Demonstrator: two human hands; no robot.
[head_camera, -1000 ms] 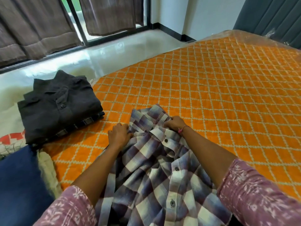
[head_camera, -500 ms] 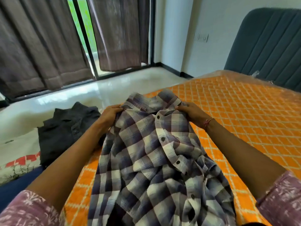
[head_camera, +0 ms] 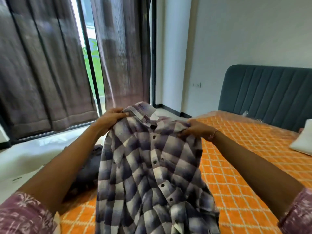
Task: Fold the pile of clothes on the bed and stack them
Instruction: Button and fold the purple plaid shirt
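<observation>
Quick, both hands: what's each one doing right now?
Left hand: closed, gripping the plaid shirt at the shoulder beside the collar.
Right hand: closed, gripping the shirt's other shoulder, holding it up.

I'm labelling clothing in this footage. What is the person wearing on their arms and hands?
Both forearms are bare. At each upper arm sits a mauve-pink sleeve with a pale floral print: the left sleeve and the right sleeve. A thin pinkish-red thread bracelet circles the wrist by the right hand. The left hand shows no rings or bands.
</observation>
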